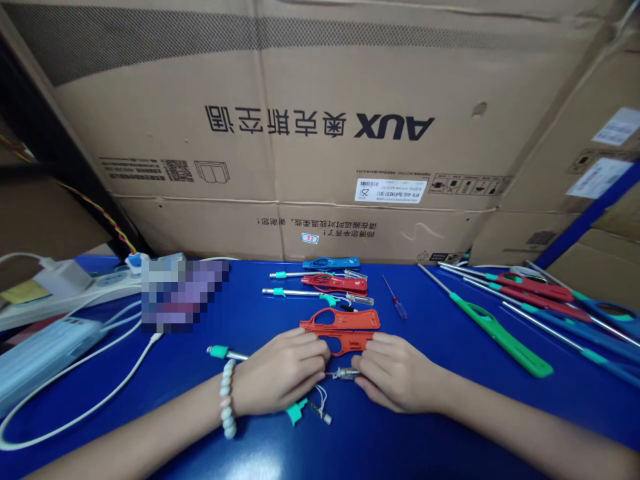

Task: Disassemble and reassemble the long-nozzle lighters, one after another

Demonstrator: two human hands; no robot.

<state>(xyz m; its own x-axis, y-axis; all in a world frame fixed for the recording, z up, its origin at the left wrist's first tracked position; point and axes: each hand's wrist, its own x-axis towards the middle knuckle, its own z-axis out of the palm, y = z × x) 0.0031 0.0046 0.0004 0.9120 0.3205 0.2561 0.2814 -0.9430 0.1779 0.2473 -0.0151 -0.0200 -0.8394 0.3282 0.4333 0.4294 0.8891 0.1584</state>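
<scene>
- Your right hand (400, 375) has its fingers bent and clamped on one end of a small clear tube (346, 373).
- The clear tube is between your two hands, in front of the orange handle halves (367, 320).
- Your left hand (287, 370) has its fingers curled near the tube's other end; you can't tell if they grip anything.
- A metal rod (237, 357) goes under your left hand.
- A green plastic bit (297, 411) and white wires (324, 398) lie just below that hand.
- A screwdriver (399, 305) lies farther back.
</scene>
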